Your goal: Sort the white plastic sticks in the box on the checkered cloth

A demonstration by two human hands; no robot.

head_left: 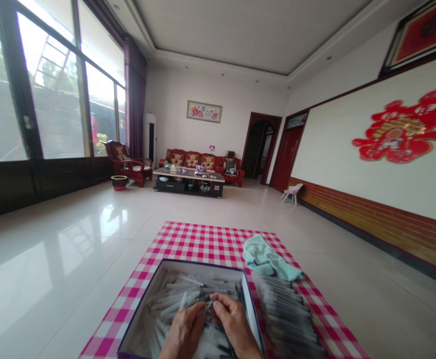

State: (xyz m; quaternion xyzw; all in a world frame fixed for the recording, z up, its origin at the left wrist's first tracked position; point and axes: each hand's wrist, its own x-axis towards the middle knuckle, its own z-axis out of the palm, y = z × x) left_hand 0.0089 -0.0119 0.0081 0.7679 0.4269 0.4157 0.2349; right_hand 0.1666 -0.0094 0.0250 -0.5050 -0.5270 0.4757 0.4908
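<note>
My left hand (186, 326) and my right hand (233, 319) are close together over a shallow, dark-rimmed box (253, 304). The fingers of both hands are pinched, their tips almost meeting around something small that I cannot make out. Many translucent pen barrels (161, 301) lie loose in the left part of the box. Black slender pen parts (239, 294) are on its right side, with more dark pieces near my right wrist. One pale tube (183, 300) sticks up beside my left hand; whether it is held is unclear.
Right of the box lies a stack of pens with dark ends (290, 316), blurred. Behind it is a crumpled mint-green cloth (268, 257). All rest on a pink-and-white checked tablecloth (203, 242). Farther off stand a coffee table (188, 174) and a wooden sofa (180, 157).
</note>
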